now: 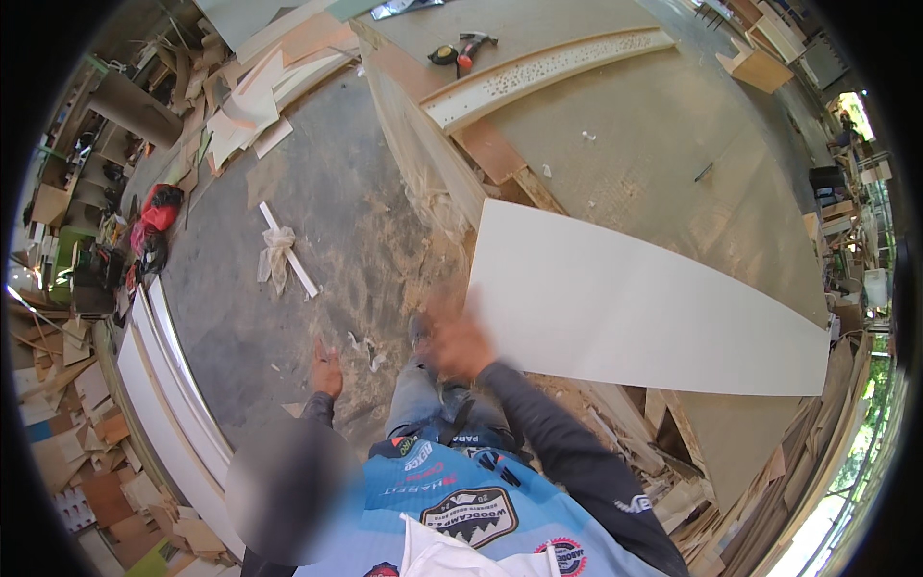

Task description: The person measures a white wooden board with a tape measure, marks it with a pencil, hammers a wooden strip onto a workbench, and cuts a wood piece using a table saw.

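At our far left, long white flat boards with pale edges [159,423] stand beside the grey floor. Further in, a slim white strip tangled in clear crumpled plastic [292,262] lies on that floor. Our left hand [328,371] hangs above it nearby, fingers loosely spread and holding nothing that we can see.

Our right hand [460,338] is blurred by motion at the left end of a broad white panel with one curved edge [635,308]; we cannot tell how far its fingers are open, or whether they touch the panel. The panel lies across a dusty brown wooden worktop [692,183], its left end jutting past the worktop's edge.

We judge that pressing down on that unsupported end could tip or slide the panel. Grit on the worktop might scratch its underside if dragged, and the loose plastic could catch our feet.
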The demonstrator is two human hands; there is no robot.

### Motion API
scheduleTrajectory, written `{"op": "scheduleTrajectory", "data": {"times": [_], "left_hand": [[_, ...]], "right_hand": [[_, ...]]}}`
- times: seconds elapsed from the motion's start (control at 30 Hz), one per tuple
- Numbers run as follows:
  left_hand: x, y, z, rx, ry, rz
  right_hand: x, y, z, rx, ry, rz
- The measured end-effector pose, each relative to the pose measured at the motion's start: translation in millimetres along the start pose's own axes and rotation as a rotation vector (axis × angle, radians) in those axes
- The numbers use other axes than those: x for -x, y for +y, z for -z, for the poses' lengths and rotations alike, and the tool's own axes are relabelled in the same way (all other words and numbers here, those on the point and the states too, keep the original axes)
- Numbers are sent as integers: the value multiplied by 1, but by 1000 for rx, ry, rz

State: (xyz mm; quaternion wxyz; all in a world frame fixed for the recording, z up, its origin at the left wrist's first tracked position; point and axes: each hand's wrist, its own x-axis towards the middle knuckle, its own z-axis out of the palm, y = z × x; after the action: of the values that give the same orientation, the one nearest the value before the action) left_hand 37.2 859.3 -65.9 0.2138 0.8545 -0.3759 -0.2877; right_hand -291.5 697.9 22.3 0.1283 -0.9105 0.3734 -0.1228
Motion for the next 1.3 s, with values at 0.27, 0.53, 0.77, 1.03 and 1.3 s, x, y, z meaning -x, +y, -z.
{"op": "scheduleTrajectory", "data": {"times": [0.27,0.53,0.77,1.03,1.3], "left_hand": [[2,-55,22,538,-9,308],[0,-126,-7,447,-203,552],[-34,-151,5,550,-197,658],[-106,-167,30,403,-294,737],[-321,-12,67,-201,-245,73]], "right_hand": [[-7,-80,-2,-502,-157,450],[-67,74,59,-47,-539,685],[-170,167,103,361,-334,440],[-70,47,82,-132,-792,343],[-108,111,75,84,29,-443]]}}
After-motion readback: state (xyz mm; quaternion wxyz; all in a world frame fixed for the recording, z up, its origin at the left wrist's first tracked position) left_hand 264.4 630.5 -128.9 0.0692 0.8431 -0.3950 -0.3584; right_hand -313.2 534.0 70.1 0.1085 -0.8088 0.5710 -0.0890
